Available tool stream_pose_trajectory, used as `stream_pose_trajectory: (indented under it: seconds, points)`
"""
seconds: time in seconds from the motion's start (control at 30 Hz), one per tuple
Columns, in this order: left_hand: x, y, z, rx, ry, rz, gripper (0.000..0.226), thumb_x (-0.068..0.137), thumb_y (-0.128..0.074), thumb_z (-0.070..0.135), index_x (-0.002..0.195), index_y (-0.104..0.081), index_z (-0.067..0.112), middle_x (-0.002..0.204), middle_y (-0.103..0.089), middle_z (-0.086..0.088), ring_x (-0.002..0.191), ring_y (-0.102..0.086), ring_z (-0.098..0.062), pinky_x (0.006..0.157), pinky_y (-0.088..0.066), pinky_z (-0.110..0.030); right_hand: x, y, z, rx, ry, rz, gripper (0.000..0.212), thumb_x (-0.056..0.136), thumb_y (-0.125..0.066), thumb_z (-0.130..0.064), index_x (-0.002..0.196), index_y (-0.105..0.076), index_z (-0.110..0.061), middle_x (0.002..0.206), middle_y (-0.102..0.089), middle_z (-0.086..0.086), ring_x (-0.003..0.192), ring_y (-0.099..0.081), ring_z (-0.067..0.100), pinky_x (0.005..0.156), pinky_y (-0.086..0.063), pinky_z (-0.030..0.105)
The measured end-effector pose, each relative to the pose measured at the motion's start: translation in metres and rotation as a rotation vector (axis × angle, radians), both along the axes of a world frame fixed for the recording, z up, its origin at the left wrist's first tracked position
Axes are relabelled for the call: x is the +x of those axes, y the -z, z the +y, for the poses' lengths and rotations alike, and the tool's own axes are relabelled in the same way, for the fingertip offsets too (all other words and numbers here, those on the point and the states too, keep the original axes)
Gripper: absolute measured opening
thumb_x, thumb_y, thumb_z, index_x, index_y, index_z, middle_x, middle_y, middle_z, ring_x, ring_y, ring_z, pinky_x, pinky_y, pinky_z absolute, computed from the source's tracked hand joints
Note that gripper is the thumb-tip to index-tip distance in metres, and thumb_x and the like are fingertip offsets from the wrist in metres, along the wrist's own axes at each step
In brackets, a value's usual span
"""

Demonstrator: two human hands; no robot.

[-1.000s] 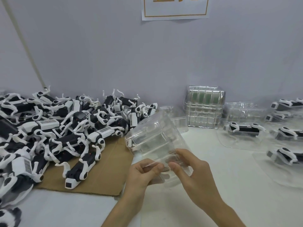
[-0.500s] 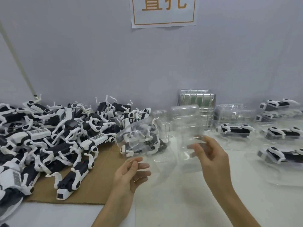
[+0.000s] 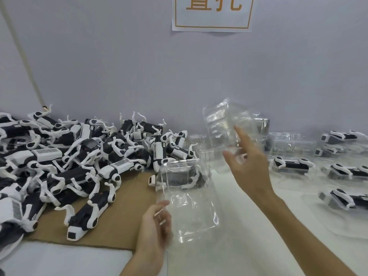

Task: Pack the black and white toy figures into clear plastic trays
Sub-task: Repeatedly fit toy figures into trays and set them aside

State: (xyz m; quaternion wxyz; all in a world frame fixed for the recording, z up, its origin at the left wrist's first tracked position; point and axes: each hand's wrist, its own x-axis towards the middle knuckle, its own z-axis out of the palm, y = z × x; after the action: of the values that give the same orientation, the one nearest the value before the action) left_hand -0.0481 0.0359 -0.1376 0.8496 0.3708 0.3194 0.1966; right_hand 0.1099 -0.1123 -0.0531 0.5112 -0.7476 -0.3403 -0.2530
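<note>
Head view: the left hand pinches the near left edge of a clear plastic tray, held low over the white surface. The right hand, raised higher, grips a second clear tray between thumb and loosely spread fingers. The black and white toy figures lie heaped on a cardboard sheet left of both hands; filled trays sit to the right.

Lilac-grey wall bearing a white paper sign with an orange border and orange characters, cut off at the top edge. A beige strip runs slantwise down the wall at left. Brown cardboard lies flat on the white table.
</note>
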Motion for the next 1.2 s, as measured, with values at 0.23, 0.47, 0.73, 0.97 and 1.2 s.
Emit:
stream_pose_trajectory:
  seconds: [0.23,0.47,0.73,0.97,1.2]
  points:
    - [0.007,0.005,0.001,0.122,-0.071,0.014,0.019,0.092,-0.048,0.015,0.086,-0.065,0.009,0.043,-0.039,0.001,0.027,-0.026,-0.009,0.03,-0.021,-0.014,0.055,-0.028,0.07,-0.404,0.134,-0.274,0.065,0.092,-0.066,-0.015,0.15,-0.038,-0.018,0.072,-0.065,0.002,0.066,-0.056,0.02,0.094,-0.049,0.045]
    - [0.018,0.004,-0.003,0.263,-0.134,0.056,0.031,0.096,-0.037,-0.001,0.08,-0.063,-0.005,0.045,-0.035,-0.01,0.026,-0.024,-0.011,0.031,-0.014,-0.013,0.104,-0.021,0.122,-0.748,0.189,-0.191,0.053,0.095,-0.054,-0.011,0.145,-0.038,-0.02,0.078,-0.064,-0.002,0.093,-0.064,0.029,0.108,-0.03,0.046]
    - [0.022,0.004,-0.004,0.141,-0.165,0.066,0.034,0.093,-0.042,-0.004,0.065,-0.062,0.001,0.038,-0.028,0.005,0.029,-0.023,-0.008,0.035,-0.014,-0.014,0.126,-0.009,0.163,-0.899,0.221,-0.121,0.054,0.099,-0.045,-0.015,0.151,-0.029,-0.018,0.114,-0.07,0.01,0.112,-0.061,0.03,0.105,-0.032,0.046]
    - [0.016,0.002,-0.002,0.194,-0.114,0.095,0.03,0.093,-0.042,0.003,0.074,-0.065,0.003,0.042,-0.035,-0.001,0.032,-0.025,-0.01,0.035,-0.016,-0.015,0.124,-0.034,0.134,-0.9,0.27,-0.04,0.053,0.101,-0.045,-0.039,0.148,-0.034,-0.02,0.124,-0.064,0.007,0.122,-0.055,0.028,0.112,-0.021,0.049]
    - [0.008,-0.004,-0.006,0.049,0.014,0.094,0.02,0.093,-0.047,0.013,0.077,-0.059,0.01,0.045,-0.04,0.0,0.03,-0.027,-0.01,0.037,-0.017,-0.014,0.043,-0.024,0.038,-0.225,-0.371,0.613,0.034,0.096,-0.056,-0.047,0.122,-0.056,-0.025,0.119,-0.065,0.002,0.096,-0.068,0.016,0.076,-0.048,0.028]
